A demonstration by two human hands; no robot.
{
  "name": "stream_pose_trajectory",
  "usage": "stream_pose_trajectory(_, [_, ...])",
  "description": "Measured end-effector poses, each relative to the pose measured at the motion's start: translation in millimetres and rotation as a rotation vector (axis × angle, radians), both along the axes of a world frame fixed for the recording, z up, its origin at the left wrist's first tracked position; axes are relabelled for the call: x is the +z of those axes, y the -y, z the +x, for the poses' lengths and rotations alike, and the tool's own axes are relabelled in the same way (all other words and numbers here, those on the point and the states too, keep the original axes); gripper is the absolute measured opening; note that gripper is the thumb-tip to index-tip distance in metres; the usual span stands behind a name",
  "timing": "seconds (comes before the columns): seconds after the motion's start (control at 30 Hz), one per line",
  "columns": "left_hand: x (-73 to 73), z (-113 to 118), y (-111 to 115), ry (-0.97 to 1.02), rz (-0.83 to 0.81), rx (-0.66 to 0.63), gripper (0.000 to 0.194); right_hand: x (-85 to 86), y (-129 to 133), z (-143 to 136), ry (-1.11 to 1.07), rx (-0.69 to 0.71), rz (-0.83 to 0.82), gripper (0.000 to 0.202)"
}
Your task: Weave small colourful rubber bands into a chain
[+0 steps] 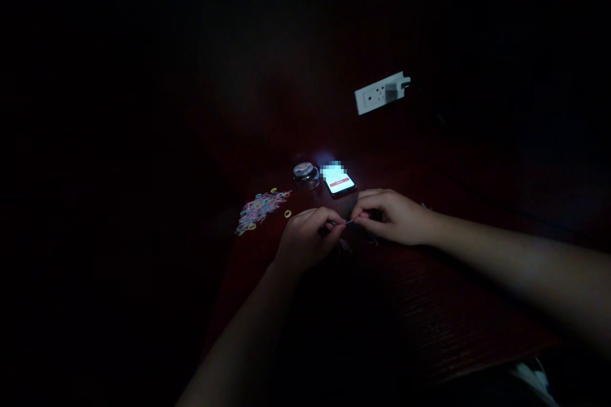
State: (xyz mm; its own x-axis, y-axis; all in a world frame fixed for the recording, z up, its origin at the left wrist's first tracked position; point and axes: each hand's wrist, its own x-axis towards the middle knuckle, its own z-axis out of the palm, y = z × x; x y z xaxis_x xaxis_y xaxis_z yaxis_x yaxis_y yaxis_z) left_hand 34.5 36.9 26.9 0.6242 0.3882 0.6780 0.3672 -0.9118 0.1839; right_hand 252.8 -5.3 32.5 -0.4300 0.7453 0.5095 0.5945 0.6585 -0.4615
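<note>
My left hand (308, 238) and my right hand (395, 217) meet over the dark red table, fingertips pinched close together. A thin pale strip (349, 222) runs between the two pinches, with each hand closed on one end. It is too small and dim to name its kind. To the left lies a heap of small coloured bands and strips (261, 208), and one yellow band (287, 213) lies apart from it. A few more pale strips (344, 246) rest just below my fingertips, partly in shadow.
Beyond my hands a phone (340, 183) with a lit screen lies on the table (449, 311). Beside it stands a small round clear jar with a lid (303, 169). A white socket plate (379, 94) with a plug is farther back. Darkness hides the surroundings.
</note>
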Motion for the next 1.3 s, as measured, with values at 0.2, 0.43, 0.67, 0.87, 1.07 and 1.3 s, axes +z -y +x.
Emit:
stream_pose_trajectory(0.2, [-0.1, 0.2, -0.1, 0.015, 0.005, -0.006, 0.005, 0.3, 0.6, 1.2, 0.012, -0.01, 0.001, 0.015])
stream_pose_trajectory(0.43, [-0.3, -0.8, -1.5, 0.009, 0.014, -0.01, 0.004, 0.7, -0.1, 2.8, -0.008, 0.001, 0.022, 0.013])
stream_pose_trajectory(0.67, [0.5, -1.2, -0.9, 0.007, 0.01, -0.01, 0.006, -1.8, 1.9, -1.4, -0.105, 0.01, 0.009, 0.01])
stream_pose_trajectory(0.87, [1.4, 0.2, 1.0, 0.01, -0.007, -0.035, 0.006, -0.8, 3.7, -7.7, -0.048, 0.04, 0.012, 0.011])
stream_pose_trajectory(1.07, [2.6, 0.1, 1.9, 0.009, -0.001, -0.019, 0.007, 0.2, 2.3, -3.7, -0.032, 0.02, 0.019, 0.009])
stream_pose_trajectory(1.3, [1.9, -0.6, 1.4, -0.001, 0.007, -0.009, 0.011, 0.0, 1.5, -3.3, -0.024, 0.014, 0.027, 0.007])
